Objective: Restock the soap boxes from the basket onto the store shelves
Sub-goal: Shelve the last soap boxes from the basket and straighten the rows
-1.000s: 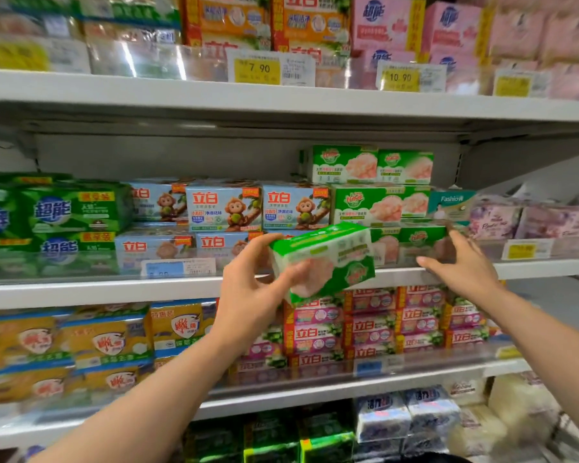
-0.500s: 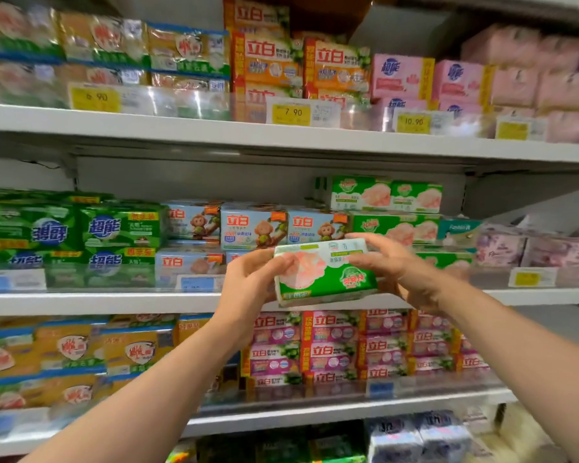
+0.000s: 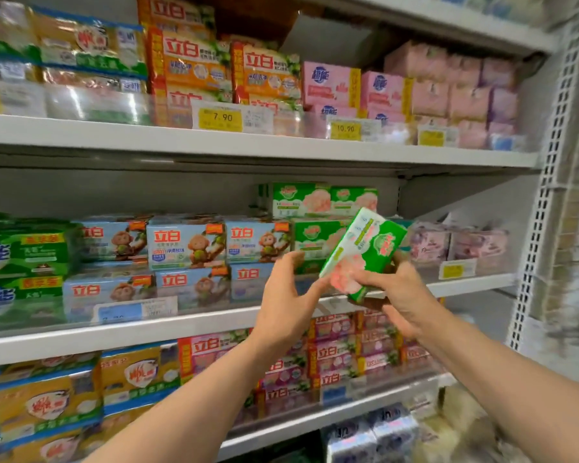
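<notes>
- Now the right hand (image 3: 395,295) grips the lower end of a green soap box (image 3: 361,252), fingers curled round it, the box tilted up and to the right.
- The left hand (image 3: 284,305) is beside it with relaxed fingers, fingertips touching the box's lower left corner.
- Just beyond both hands, matching green boxes (image 3: 318,200) are stacked on the middle shelf (image 3: 181,324).

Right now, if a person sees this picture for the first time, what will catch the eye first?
First, the green soap box at centre right, tilted on end in front of the middle shelf. The right hand holds its lower end, and the left hand is open beside it. Next, the yellow price tags on the upper shelf edge.
</notes>
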A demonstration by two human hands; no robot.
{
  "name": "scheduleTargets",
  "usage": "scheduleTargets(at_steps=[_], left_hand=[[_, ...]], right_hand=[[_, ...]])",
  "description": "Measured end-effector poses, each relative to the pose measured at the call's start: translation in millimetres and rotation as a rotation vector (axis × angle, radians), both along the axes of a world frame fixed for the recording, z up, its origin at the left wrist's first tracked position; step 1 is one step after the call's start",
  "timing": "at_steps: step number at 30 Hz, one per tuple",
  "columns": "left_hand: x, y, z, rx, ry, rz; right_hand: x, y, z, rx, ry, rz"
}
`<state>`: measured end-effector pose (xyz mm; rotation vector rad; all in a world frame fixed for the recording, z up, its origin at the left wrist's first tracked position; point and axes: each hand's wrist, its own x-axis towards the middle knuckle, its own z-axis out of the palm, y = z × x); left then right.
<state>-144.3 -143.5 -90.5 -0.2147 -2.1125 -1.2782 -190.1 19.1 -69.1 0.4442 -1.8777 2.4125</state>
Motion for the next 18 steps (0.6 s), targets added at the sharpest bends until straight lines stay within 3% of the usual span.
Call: scheduleTargets(at_steps=[3, 5, 8, 13, 15, 18], left_hand=[[-18.6, -11.5, -15.5, -0.53, 0.175, 0.156], [-30.9, -19.8, -32.1, -0.777, 0.197, 0.218], [-38.6, -25.7, -48.6, -0.996, 0.099, 0.294], [-42.5, -28.9, -59.9, -1.167, 0.116, 0.384], [-44.0, -29.1, -63.2, -1.185, 0.131, 0.392], [-44.7, -27.1, -65.8, -1.157, 0.118, 0.403]], right_hand=[[-25.5, 41.1, 17.8, 0.1, 0.128, -0.203], [-42.8, 60.0, 36.1, 0.212, 0.244, -0.342], [-74.4, 79.0, 66.4, 0.504, 0.389, -0.483], [-126.2, 80.3, 83.9, 1.046, 0.441, -0.438], [-141.0, 71.9, 72.7, 0.982, 0.409, -0.472], [-149.3, 56.8, 51.5, 0.657, 0.32, -0.458]])
